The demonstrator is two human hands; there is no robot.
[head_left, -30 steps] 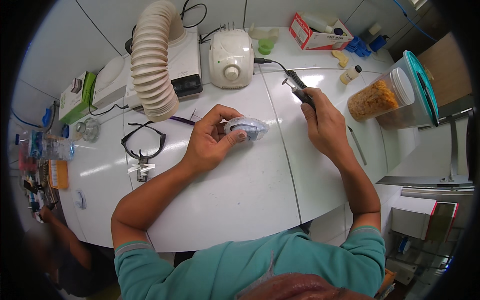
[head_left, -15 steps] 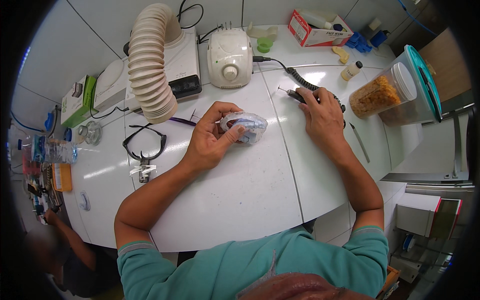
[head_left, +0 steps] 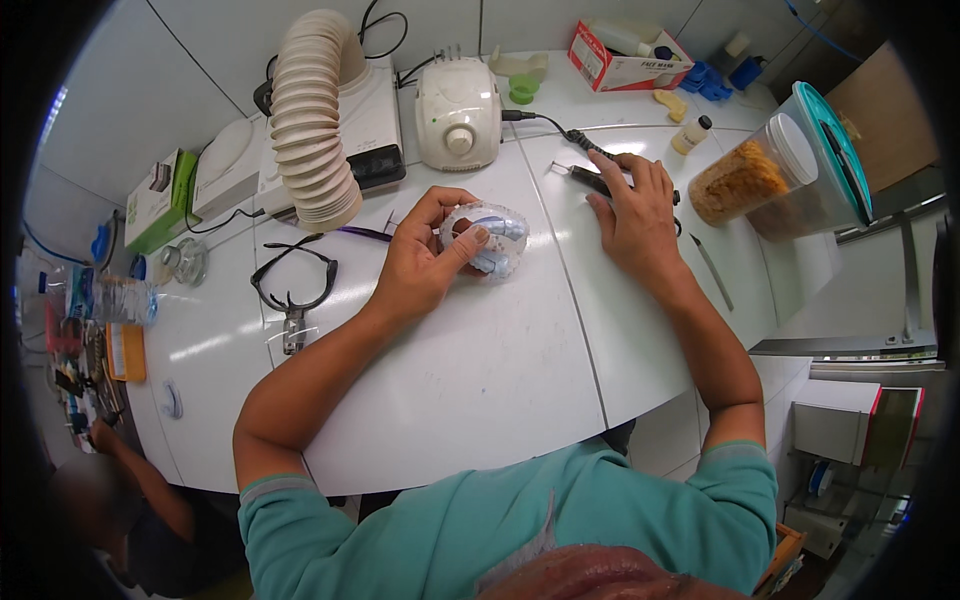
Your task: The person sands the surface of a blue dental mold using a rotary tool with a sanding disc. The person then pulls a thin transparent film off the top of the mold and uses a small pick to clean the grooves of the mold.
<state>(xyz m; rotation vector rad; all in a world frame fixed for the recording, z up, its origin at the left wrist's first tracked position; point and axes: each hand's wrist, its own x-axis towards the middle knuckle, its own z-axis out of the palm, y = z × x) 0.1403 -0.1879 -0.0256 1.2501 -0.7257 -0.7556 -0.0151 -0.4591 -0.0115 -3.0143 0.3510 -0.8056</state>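
My left hand (head_left: 425, 255) grips a translucent, dental-mould-like piece (head_left: 500, 240) with pale blue inside, its thumb across the near side. My right hand (head_left: 635, 215) rests over a dark rotary handpiece (head_left: 582, 175) with a small metal tip, lying on the white tiled worktop (head_left: 500, 370); its thumb and fingers are apart, and the handpiece's back end is partly hidden under them. A coiled cord runs from the white control unit (head_left: 458, 115) toward the handpiece. A thin metal tool (head_left: 712, 272) lies right of my right hand.
A ribbed hose (head_left: 310, 140) hangs at the back left above dark glasses (head_left: 294, 270). Plastic tubs (head_left: 738, 170), a small bottle (head_left: 690, 138) and a red-white box (head_left: 625, 60) stand at the right. Another person (head_left: 130, 510) sits at the lower left beside cluttered items.
My right hand has lowered the handpiece onto the worktop and spread its fingers. My left hand has shifted slightly up and turned the translucent piece.
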